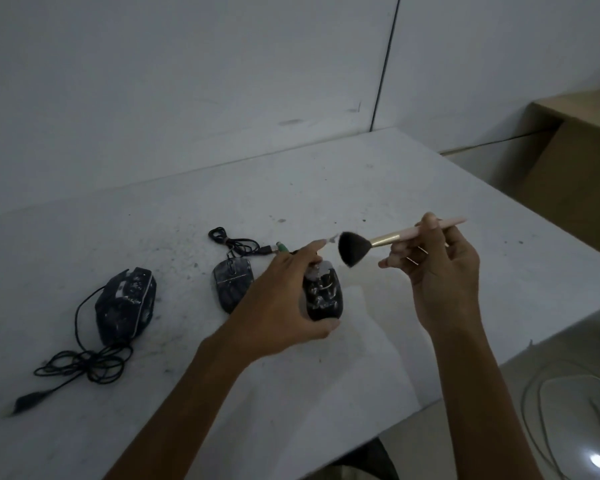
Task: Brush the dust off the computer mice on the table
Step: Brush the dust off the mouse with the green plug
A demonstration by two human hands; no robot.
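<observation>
Mice speckled with pale dust are being shown on a white table (343,188), listed from left to right. At the far left, a large black mouse (125,306) is lying flat on the table, with its black cable (84,365) lying in a loose coil just in front of it. Near the middle, a smaller grey-black mouse (231,282) is resting flat, its near right side being hidden by the left hand (284,299). Its bundled cable (234,242) is lying behind it, and a green plug (282,248) is lying just beside that bundle. A third black mouse (323,297) is being gripped over the table by the left hand, with fingers and thumb being curled round its sides. To its right, a brush (354,247) is being pinched by its pink handle in the right hand (444,275). The dark bristle fan is being pointed left, just beyond the front end of the gripped mouse; whether the bristles are touching it cannot be told. The hands are being held apart, each clamped on its own object. At the far right, past the table edge, a wooden unit (568,161) is standing by the wall, and a pale cord (534,427) is lying looped on the floor.
</observation>
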